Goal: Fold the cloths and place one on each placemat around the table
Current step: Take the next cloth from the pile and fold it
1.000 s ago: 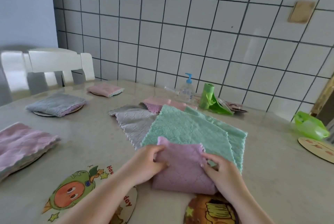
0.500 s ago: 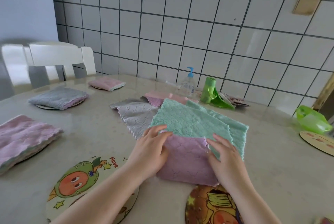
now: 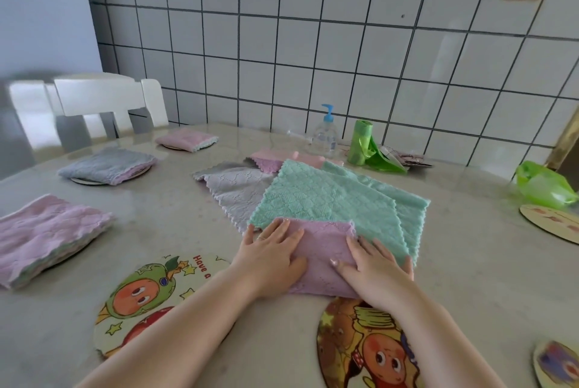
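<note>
White tiles are backing the pale counter (image 3: 163, 224), where a folded lilac cloth (image 3: 322, 249) is lying at 6 o'clock, overlapping the teal cloth (image 3: 326, 199) of the loose pile. Both hands are pressing it flat — left hand (image 3: 269, 259) on its left edge, right hand (image 3: 376, 271) on its right, each grip released, fingers straight. It looks light, soft and floppy, likely to unfold unless lifted by pinching its stacked edges from both sides. Against 1 second ago, the fingers are no longer curling round the fabric but smoothing it. The orange placemat (image 3: 141, 296) at 7 o'clock is waiting bare.
</note>
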`<control>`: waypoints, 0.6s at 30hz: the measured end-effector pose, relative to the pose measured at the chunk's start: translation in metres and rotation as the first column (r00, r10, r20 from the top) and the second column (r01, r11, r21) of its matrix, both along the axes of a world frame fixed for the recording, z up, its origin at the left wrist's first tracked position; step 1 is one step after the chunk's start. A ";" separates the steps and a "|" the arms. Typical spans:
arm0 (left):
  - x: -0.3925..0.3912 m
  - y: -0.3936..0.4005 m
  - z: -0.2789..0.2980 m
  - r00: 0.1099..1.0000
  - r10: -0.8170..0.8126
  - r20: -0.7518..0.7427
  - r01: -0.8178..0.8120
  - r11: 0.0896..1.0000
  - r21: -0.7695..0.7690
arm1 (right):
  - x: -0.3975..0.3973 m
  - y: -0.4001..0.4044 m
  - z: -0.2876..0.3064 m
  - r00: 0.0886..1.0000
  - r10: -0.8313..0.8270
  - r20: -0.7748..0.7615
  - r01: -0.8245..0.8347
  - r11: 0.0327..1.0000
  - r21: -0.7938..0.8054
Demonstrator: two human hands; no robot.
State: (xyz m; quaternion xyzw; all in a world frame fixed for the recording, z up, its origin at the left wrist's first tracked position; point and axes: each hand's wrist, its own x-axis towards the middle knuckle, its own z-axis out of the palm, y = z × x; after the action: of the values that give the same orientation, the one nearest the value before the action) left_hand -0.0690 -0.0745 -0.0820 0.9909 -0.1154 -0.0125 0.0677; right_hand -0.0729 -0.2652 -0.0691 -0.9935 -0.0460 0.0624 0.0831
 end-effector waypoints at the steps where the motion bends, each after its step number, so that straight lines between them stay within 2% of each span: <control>1: 0.000 0.002 0.000 1.000 0.013 0.010 -0.013 1.000 -0.007 | -0.002 -0.002 0.001 0.998 -0.007 0.055 0.006 1.000 0.014; 4: -0.005 0.016 0.005 0.986 0.105 0.132 -0.098 0.994 -0.055 | -0.006 -0.012 0.002 0.973 -0.025 0.228 0.002 0.995 0.101; 6: -0.011 0.025 0.008 0.975 0.142 0.172 -0.124 0.986 -0.110 | -0.006 -0.015 0.002 0.973 -0.019 0.231 -0.022 0.985 0.174; 9: -0.014 0.028 0.006 0.992 0.090 0.087 -0.072 0.979 -0.193 | -0.007 -0.010 0.000 0.986 0.034 0.166 -0.083 0.951 0.297; 11: -0.010 0.026 0.004 0.998 0.058 0.037 -0.045 0.953 -0.301 | -0.008 -0.008 -0.001 0.984 0.058 0.171 -0.115 0.931 0.346; 14: -0.009 0.023 0.008 0.996 0.087 -0.012 -0.079 0.824 -0.562 | -0.009 -0.009 0.001 0.980 0.040 0.197 -0.127 0.883 0.453; 18: -0.019 0.031 0.023 0.992 0.125 -0.031 -0.107 0.661 -0.743 | -0.019 0.001 0.013 0.974 0.030 0.225 -0.169 0.759 0.629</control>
State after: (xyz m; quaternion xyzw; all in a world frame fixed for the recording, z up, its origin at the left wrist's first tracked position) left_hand -0.0875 -0.0433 -0.0595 0.8830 -0.0478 0.0509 0.4642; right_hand -0.0915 -0.2643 -0.0559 -0.9017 -0.1256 -0.0538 0.4101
